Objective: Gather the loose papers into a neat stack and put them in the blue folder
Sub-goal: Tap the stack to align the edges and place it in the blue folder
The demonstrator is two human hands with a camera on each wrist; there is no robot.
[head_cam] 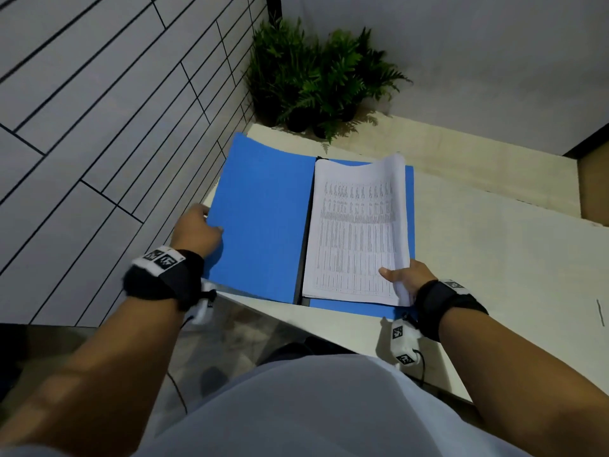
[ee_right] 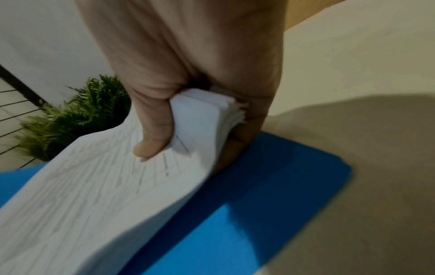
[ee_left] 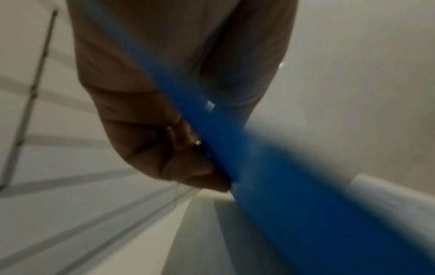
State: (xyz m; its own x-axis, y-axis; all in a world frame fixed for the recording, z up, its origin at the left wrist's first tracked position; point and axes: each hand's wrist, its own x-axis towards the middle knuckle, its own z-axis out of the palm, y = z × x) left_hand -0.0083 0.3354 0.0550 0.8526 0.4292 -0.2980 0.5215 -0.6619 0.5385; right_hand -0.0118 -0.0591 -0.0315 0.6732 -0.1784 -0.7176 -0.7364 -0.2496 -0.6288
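The blue folder (head_cam: 263, 219) lies spread open at the left corner of the white table (head_cam: 494, 245). A stack of printed papers (head_cam: 356, 232) rests on its right half, its right edge curled upward. My left hand (head_cam: 197, 230) pinches the outer edge of the folder's left cover (ee_left: 270, 186), thumb on top. My right hand (head_cam: 402, 278) grips the near right corner of the paper stack (ee_right: 94, 195), thumb (ee_right: 153, 134) on top and fingers beneath, lifting it off the blue folder (ee_right: 270, 186).
Potted ferns (head_cam: 316, 80) stand in the far corner behind the folder. A tiled wall (head_cam: 99, 94) runs along the left. The table's near edge cuts diagonally in front of my body. A small dark mark (head_cam: 600, 311) sits at the table's right.
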